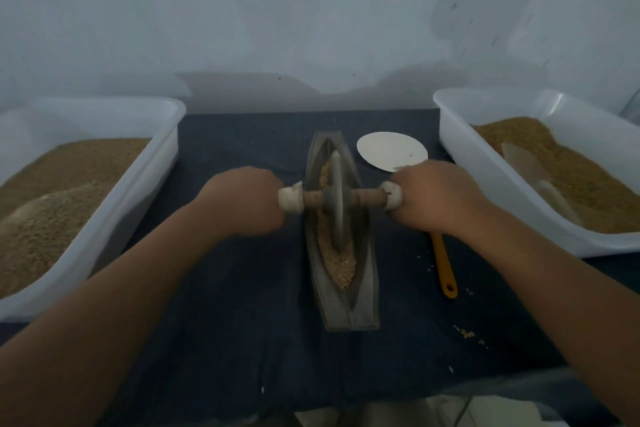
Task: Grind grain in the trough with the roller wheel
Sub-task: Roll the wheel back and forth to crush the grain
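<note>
A long, boat-shaped grey trough (363, 291) lies lengthwise on the dark cloth in the middle of the table. Coarse tan grain (341, 263) fills its groove. A grey roller wheel (336, 198) stands upright in the groove around the trough's middle, on a wooden axle with white wrapped ends. My left hand (242, 199) grips the left end of the axle. My right hand (436, 194) grips the right end. The hands hide most of both handles.
A white tub (152, 184) of tan grain stands at the left, another white tub (485, 191) of grain with a clear scoop at the right. A white plate (388, 149) lies behind my right hand. An orange-handled tool (445, 267) lies right of the trough. A wall rises behind.
</note>
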Action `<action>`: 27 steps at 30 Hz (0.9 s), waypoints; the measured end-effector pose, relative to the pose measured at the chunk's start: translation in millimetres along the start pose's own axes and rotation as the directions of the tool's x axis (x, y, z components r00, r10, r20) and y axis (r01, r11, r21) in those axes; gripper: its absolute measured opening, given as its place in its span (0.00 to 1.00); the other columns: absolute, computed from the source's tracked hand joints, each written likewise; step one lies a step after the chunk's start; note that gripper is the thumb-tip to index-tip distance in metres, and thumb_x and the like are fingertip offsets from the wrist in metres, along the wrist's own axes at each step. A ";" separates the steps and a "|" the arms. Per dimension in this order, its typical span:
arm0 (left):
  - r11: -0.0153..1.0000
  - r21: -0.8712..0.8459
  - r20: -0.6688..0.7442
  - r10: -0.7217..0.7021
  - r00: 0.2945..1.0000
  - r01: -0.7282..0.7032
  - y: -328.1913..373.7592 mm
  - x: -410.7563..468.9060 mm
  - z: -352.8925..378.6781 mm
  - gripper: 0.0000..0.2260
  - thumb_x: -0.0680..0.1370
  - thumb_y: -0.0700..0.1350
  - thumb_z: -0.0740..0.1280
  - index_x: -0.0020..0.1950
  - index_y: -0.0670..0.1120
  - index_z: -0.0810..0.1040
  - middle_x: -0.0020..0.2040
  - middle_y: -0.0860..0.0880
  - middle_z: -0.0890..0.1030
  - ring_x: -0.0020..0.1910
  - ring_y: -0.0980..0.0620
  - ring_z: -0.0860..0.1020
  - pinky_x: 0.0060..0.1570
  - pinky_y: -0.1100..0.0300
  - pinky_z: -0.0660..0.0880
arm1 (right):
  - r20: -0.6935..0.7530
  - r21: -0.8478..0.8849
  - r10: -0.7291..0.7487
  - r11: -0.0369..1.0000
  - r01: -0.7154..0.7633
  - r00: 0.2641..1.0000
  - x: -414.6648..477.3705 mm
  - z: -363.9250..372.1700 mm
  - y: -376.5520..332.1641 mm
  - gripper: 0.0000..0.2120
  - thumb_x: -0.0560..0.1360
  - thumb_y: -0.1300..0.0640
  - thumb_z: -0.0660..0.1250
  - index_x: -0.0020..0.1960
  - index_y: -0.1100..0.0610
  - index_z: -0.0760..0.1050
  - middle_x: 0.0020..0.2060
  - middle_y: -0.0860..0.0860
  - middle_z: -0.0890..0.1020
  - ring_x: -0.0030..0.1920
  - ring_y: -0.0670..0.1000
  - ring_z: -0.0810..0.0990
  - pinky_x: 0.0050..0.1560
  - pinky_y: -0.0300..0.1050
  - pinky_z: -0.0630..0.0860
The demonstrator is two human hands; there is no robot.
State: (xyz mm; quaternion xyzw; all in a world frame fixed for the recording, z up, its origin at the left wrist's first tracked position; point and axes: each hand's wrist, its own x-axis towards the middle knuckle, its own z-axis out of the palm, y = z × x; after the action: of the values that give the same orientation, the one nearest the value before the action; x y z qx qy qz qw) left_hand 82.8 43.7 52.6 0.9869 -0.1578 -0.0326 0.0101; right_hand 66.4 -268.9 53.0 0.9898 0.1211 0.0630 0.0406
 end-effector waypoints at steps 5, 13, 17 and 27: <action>0.989 0.074 -0.332 -0.095 0.938 0.127 3.8 46.1 -5.6 0.17 0.73 0.63 0.64 0.34 0.51 0.72 0.35 0.53 0.76 0.33 0.49 0.75 0.35 0.56 0.72 | -0.190 -0.008 0.142 0.989 -0.146 0.971 51.5 5.7 -1.4 0.18 0.81 0.40 0.59 0.37 0.49 0.71 0.34 0.48 0.78 0.35 0.52 0.77 0.39 0.48 0.77; 0.995 0.016 -0.016 0.095 0.995 -0.095 -2.1 -22.3 0.7 0.10 0.66 0.57 0.64 0.35 0.52 0.76 0.32 0.55 0.78 0.33 0.55 0.77 0.32 0.59 0.71 | 0.310 0.111 -0.007 0.993 -0.028 0.951 -9.3 -22.5 0.0 0.08 0.73 0.45 0.72 0.37 0.46 0.78 0.31 0.46 0.81 0.33 0.43 0.79 0.33 0.41 0.71; 0.999 -0.001 -0.007 0.033 0.999 -0.033 -3.6 -25.5 10.1 0.10 0.67 0.58 0.65 0.36 0.53 0.75 0.34 0.56 0.78 0.33 0.57 0.76 0.31 0.60 0.69 | 0.164 0.061 -0.026 0.998 0.016 0.986 -12.1 -19.6 -3.2 0.10 0.72 0.42 0.70 0.36 0.45 0.76 0.30 0.45 0.79 0.31 0.42 0.77 0.32 0.43 0.72; 0.992 -0.022 -0.137 -0.124 0.983 0.122 6.9 35.9 -12.8 0.12 0.74 0.57 0.69 0.39 0.51 0.76 0.41 0.51 0.81 0.41 0.46 0.81 0.43 0.53 0.79 | -0.136 -0.027 0.063 0.997 -0.068 0.989 50.4 -13.5 -4.4 0.13 0.75 0.46 0.67 0.34 0.51 0.74 0.30 0.47 0.76 0.33 0.50 0.76 0.41 0.52 0.81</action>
State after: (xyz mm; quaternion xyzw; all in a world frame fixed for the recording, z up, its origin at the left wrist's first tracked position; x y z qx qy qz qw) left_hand 115.5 26.0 63.3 0.9945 -0.0953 0.0341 0.0258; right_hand 112.1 -251.4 71.7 0.9859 0.0900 0.1330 0.0459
